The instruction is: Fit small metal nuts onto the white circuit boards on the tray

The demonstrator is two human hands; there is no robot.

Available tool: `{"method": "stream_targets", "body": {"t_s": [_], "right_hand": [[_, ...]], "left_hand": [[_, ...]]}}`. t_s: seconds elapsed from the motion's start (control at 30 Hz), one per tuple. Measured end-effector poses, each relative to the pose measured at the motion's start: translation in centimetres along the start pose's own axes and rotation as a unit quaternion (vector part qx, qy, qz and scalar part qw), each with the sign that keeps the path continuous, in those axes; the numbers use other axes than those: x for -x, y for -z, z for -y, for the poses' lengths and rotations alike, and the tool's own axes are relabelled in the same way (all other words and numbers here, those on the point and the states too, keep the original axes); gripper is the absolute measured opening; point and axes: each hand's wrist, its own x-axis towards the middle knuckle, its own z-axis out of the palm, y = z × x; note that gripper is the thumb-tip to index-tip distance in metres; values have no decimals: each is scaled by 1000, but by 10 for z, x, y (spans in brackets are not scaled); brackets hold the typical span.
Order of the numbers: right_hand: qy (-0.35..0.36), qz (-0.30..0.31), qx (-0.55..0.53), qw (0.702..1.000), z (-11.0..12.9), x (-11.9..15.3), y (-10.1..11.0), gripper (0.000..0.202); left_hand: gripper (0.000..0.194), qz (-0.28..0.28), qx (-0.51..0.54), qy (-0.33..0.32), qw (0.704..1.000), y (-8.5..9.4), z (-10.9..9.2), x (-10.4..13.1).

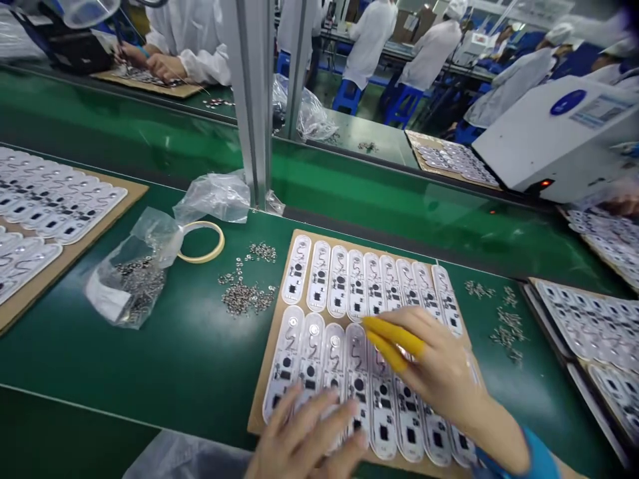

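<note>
In the lower middle of the frame, a cardboard sheet [258, 418] carries two rows of white cases [301, 269], with thin wires and dark parts inside. Your right hand [439, 366] is over the lower row; its two fingers in yellow covers [402, 336] point to the upper end of the fourth case from the left. Their tips are near each other, but I cannot tell if they are clamped on anything. Your left hand [304, 439], blurred at the bottom edge, has its fingers spread apart and holds nothing that I can see.

As I judge, the work is partly done: the three leftmost cases of the lower row show a bright ring at the upper end, while on the fourth I cannot see one clearly. The cases under your right hand are partly hidden, and the upper row is too small to judge. Many small metal pieces [247, 299] remain loose left of the sheet, and more metal bits [506, 329] lie on its right.
</note>
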Motion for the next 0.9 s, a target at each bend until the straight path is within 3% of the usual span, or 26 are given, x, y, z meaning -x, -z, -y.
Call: {"method": "stream_targets", "body": {"t_s": [0.03, 0.07, 0.13, 0.27, 0.43, 0.53, 0.7, 0.83, 0.9], "right_hand": [[8, -4, -31, 999, 2, -20, -15, 16], [6, 0, -55, 998, 4, -39, -30, 13], [-15, 38, -88, 995, 6, -78, -59, 12], [-52, 153, -69, 984, 4, -149, -106, 13], [-23, 253, -38, 966, 1, -208, -135, 10], [7, 306, -30, 952, 4, -222, -145, 7], [28, 354, -24, 934, 5, -222, -155, 5], [-1, 337, -58, 940, 3, -218, -152, 8], [-24, 309, -91, 946, 6, -214, -144, 5]], "left_hand": [[31, 26, -25, 12, 999, 9, 13, 1], [33, 96, -55, 2, 994, 16, 26, 1], [33, 106, -80, 5, 991, 28, 44, -1], [27, 72, -68, 31, 995, 35, 56, -6], [30, 8, -27, 35, 999, 30, 54, -8], [28, -9, -7, 54, 998, 24, 54, -4], [37, -125, 13, 83, 989, 6, 52, 0], [29, -125, 13, 77, 989, 5, 49, 1], [29, -80, 29, 107, 991, 12, 48, 0]]}}
